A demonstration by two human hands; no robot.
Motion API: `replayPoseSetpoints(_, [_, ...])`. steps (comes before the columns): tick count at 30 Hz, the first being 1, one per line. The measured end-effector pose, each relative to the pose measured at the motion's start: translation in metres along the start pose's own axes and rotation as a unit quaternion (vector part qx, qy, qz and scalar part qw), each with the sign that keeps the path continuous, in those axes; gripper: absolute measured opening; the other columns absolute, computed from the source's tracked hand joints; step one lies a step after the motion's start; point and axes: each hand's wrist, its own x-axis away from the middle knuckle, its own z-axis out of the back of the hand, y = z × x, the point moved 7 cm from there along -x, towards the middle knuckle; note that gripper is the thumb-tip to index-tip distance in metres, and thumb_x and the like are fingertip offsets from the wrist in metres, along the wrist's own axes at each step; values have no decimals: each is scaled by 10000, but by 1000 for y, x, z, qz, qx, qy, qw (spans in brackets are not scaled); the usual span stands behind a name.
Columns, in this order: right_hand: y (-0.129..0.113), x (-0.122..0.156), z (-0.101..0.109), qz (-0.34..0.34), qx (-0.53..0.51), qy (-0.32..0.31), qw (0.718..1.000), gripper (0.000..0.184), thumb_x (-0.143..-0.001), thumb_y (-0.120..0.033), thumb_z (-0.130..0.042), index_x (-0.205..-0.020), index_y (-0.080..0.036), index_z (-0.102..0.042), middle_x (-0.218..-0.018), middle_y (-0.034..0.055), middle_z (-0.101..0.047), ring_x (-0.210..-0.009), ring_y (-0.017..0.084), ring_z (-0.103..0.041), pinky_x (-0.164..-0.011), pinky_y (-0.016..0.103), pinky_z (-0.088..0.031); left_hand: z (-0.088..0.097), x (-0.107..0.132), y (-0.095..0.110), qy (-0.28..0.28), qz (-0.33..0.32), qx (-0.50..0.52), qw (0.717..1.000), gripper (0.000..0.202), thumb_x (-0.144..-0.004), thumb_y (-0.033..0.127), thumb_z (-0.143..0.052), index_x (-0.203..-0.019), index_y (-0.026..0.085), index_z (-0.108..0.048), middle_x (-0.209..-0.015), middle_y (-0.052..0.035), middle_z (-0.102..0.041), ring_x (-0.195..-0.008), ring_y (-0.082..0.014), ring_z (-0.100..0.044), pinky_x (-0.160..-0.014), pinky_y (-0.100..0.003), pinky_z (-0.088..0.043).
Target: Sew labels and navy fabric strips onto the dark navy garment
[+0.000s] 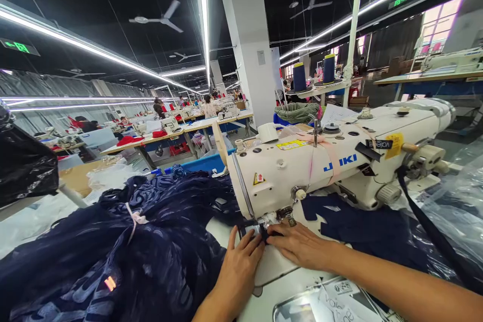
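My left hand [241, 264] lies at the needle area of a white sewing machine [271, 176], fingers stretched forward and slightly apart. Its fingertips rest at a small dark piece of fabric [263, 235] by the presser foot [268, 220]. From the right, my right hand [302, 245] reaches in with bent fingers pressed together on that dark fabric. The fingertips of both hands nearly meet. Most of the fabric is hidden by my fingers and the machine head. Left of the hands, a large heap of navy garments [158, 251] is bunched with a pale tie [136, 219].
Navy cut pieces [362, 226] lie behind my right forearm. Printed labels [335, 302] sit at the front edge. Clear plastic [460, 211] is at the right, a black bag [26, 161] at far left. Thread cones [299, 78] stand behind the machine. Other people work farther back.
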Motion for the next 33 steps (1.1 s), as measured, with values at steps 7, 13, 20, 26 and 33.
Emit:
replayPoseSetpoints(7, [-3,2,-1,-1,18,3,1000,229,-852,-138,-399,-1003,-189,-565,-1039,65,-569,-925,201,-533,-855,352,-410,2,4,-4,-78,-11,7,997,565,-700,14,-421,-1221,227,-463,-1235,-80,-523,-1201,-256,-397,-988,-595,-228])
replayPoseSetpoints(13, [-4,0,1,3,17,-4,1000,220,-869,-137,-380,-969,-180,-572,-1006,68,-578,-924,186,-535,-886,358,-388,-6,4,-7,-77,-26,-5,997,629,-641,-18,-413,-1222,221,-456,-1249,-64,-512,-1215,-261,-377,-985,-612,-216])
replayPoseSetpoints(20, [-10,-3,1,14,77,-5,997,196,-850,-182,-446,-1003,-149,-564,-1009,94,-583,-935,220,-531,-823,356,-428,1,-1,-7,-103,4,12,995,614,-665,-32,-402,-1220,225,-461,-1251,-64,-506,-1198,-258,-402,-993,-584,-227])
replayPoseSetpoints(26, [-5,-4,-4,8,68,2,998,243,-841,-219,-483,-1055,-145,-571,-1100,116,-583,-968,233,-548,-869,376,-411,1,-7,-14,-146,41,29,988,574,-708,-12,-388,-1220,234,-469,-1278,-56,-473,-1204,-268,-391,-991,-601,-208])
replayPoseSetpoints(33, [14,-4,-5,-46,-14,-15,999,301,-836,-236,-481,-1116,-174,-573,-1146,93,-578,-1045,246,-511,-904,383,-390,-1,-11,-22,-104,56,43,992,548,-689,1,-411,-1175,235,-510,-1226,-45,-536,-1172,-251,-428,-993,-558,-245])
